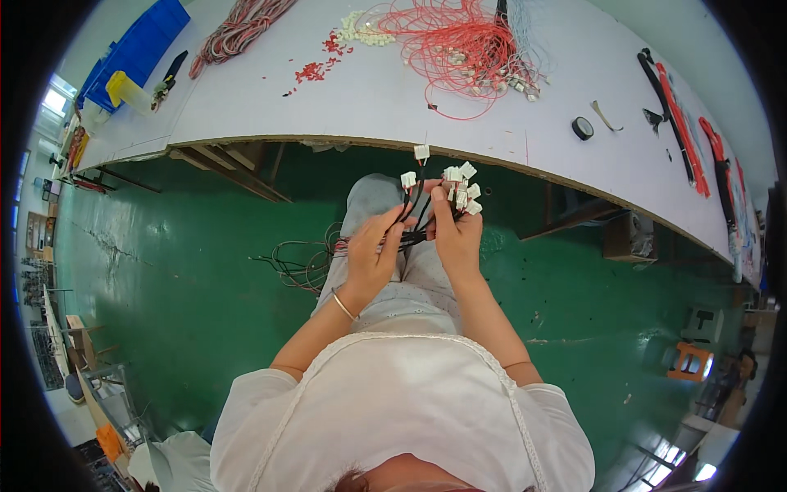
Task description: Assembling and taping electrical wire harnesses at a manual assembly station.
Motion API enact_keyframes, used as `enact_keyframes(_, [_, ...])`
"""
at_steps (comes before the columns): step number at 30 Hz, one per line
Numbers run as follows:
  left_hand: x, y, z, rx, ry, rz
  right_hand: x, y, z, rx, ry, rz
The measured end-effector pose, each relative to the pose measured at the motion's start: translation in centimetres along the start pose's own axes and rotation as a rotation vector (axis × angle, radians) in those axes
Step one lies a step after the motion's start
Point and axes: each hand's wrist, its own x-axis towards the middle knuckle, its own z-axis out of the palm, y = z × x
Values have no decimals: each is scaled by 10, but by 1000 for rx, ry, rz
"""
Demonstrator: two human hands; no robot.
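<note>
Over my lap, a wire bundle (416,237) of black-sleeved leads runs between my two hands. My left hand (373,250) has its fingers closed on the leads; two white connectors, one (409,179) close to my fingers and another (421,152) farther out, stand up beyond it. My right hand (456,238) grips the same bundle, with a cluster of white connectors (463,187) fanning out above the thumb and fingers. The loose tail of thin wires (299,266) hangs off to the left of my legs. Some of the fingertips are hidden behind the leads.
The white table (246,111) curves across ahead of my knees. On it lie a tangle of red wires (443,41), small red pieces (311,71), a wire coil (238,33), a black tape roll (582,128) and a blue bin (135,53). An orange stool (690,362) stands at the right.
</note>
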Motion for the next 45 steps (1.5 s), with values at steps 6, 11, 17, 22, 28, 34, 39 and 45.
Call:
enact_keyframes(6, [9, -15, -4, -126, -100, -116, 21, 13, -1, 236, -142, 184])
enact_keyframes(11, [27, -11, -6, -177, -140, -334, 29, 13, 11, 201, -127, 219])
enact_keyframes(17, [31, -15, -9, -11, -130, -198, 30, 16, 12, 108, -134, 230])
enact_keyframes(22, [35, -11, -13, -180, -122, -334, 27, 6, 17, 83, -110, 270])
enact_keyframes(28, [36, -16, -12, -469, -238, -511, 27, 10, 18, 87, -127, 304])
enact_keyframes(34, [31, -16, -15, -342, -218, -485, 26, 15, 12, 158, -144, 369])
enact_keyframes(39, [31, -16, -24, -527, -150, -610, 23, 12, 15, 327, 27, 320])
enact_keyframes(45, [29, -11, -22, -601, -168, -609, 20, 15, 21, 229, 33, 259])
